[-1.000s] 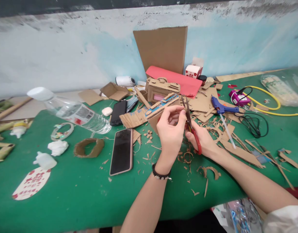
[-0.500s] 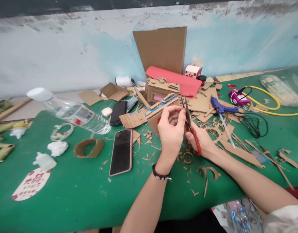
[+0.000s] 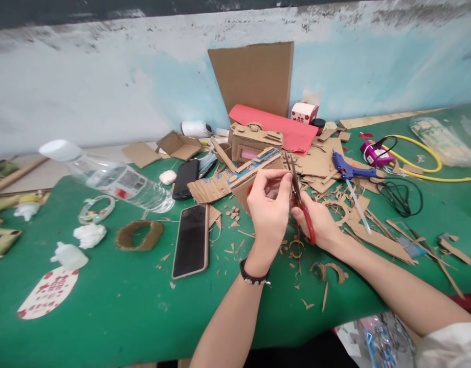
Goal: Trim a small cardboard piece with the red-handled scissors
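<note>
Red-handled scissors (image 3: 307, 224) are in my right hand (image 3: 319, 220), their dark blades pointing up and away, slightly parted. My left hand (image 3: 269, 204), with a beaded bracelet at the wrist, pinches beside the blades; whatever is between thumb and finger is too small to name. Just behind the hands lies a cardboard piece with a blue stripe (image 3: 254, 167), partly covered by my left hand. Beyond it stands a cardboard model camera (image 3: 256, 140). Small cardboard scraps (image 3: 296, 249) lie on the green tabletop under the hands.
A tilted water bottle (image 3: 116, 179), a phone (image 3: 191, 240) and a cardboard ring (image 3: 139, 235) are to the left. On the right lie a blue glue gun (image 3: 352, 169), a purple plug block (image 3: 377, 154) and a yellow cable (image 3: 438, 153). A cardboard sheet (image 3: 254, 76) leans on the wall.
The scissor blades look slightly closer together or turned; both hands stay in nearly the same place. The whole view has shifted very slightly.
</note>
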Available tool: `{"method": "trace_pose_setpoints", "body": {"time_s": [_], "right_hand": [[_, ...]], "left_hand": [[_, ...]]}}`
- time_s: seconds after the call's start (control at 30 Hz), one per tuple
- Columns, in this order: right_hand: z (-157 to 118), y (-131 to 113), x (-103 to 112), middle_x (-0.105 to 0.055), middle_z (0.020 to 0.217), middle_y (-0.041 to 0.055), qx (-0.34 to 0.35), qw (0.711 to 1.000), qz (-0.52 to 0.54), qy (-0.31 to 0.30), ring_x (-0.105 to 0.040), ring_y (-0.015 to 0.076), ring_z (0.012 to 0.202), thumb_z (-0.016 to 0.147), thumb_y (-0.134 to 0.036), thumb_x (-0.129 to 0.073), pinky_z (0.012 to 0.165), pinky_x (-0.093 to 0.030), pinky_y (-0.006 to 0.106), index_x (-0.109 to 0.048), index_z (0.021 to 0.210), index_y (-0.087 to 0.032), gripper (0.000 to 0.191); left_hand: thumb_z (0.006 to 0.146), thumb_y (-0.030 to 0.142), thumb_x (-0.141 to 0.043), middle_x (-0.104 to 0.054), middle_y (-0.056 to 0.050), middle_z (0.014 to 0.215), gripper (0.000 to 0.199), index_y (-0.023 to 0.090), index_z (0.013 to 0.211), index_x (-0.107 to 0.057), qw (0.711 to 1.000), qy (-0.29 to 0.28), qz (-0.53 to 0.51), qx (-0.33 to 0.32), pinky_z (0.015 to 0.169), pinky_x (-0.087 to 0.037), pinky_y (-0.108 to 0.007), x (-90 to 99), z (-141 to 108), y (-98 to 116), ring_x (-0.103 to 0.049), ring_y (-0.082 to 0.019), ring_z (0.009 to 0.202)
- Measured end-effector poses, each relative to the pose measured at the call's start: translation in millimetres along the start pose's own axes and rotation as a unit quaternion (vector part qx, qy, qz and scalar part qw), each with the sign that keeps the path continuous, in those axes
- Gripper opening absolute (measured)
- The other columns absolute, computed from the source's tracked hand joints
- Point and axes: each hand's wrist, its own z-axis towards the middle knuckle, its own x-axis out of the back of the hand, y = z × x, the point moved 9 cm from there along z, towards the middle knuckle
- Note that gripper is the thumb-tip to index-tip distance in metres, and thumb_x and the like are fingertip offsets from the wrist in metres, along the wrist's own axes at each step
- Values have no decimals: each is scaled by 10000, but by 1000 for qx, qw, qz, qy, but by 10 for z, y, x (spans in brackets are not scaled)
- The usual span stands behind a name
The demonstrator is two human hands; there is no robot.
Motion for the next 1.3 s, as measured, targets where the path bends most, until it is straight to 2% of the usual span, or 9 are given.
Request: {"method": "trace_pose_setpoints", "body": {"time_s": [0.23,0.47,0.67,0.93,1.3], "right_hand": [[-9,5,-18,-726,852,79,-12,999,-32,-11,-703,270,727,1066,-688,-346,639,-444,312,-526,1104,-220,503],[-12,-27,-18,-738,866,73,-8,999,-22,-24,-721,274,754,1059,-661,-372,658,-456,323,-515,1108,-234,453],[-21,-54,-38,-750,927,92,-4,999,14,-49,-729,283,794,1034,-732,-381,698,-487,344,-523,1158,-220,545],[-29,-44,-79,-721,883,60,37,997,62,-41,-663,235,703,999,-855,-315,636,-448,314,-532,1177,-222,692],[-13,-9,-38,-744,930,71,12,999,34,-26,-695,244,739,1021,-825,-297,664,-465,323,-570,1208,-231,679]], "left_hand": [[942,260,-773,-767,-18,885,105,184,943,-701,1000,18,9,-11,723,-593,-207,28,-6,34,-740,-114,790],[930,238,-786,-768,-19,894,115,176,916,-690,999,34,2,-26,728,-599,-203,52,-4,65,-748,-112,801],[921,230,-798,-772,-22,894,113,166,927,-705,999,40,-4,-22,703,-600,-192,69,-1,75,-754,-111,789],[922,228,-802,-770,-9,878,120,172,913,-696,998,49,0,-28,718,-606,-198,81,-7,110,-756,-110,786],[903,233,-823,-785,-10,869,126,172,883,-715,999,35,-18,-13,734,-607,-207,47,-14,76,-757,-111,778]]}}
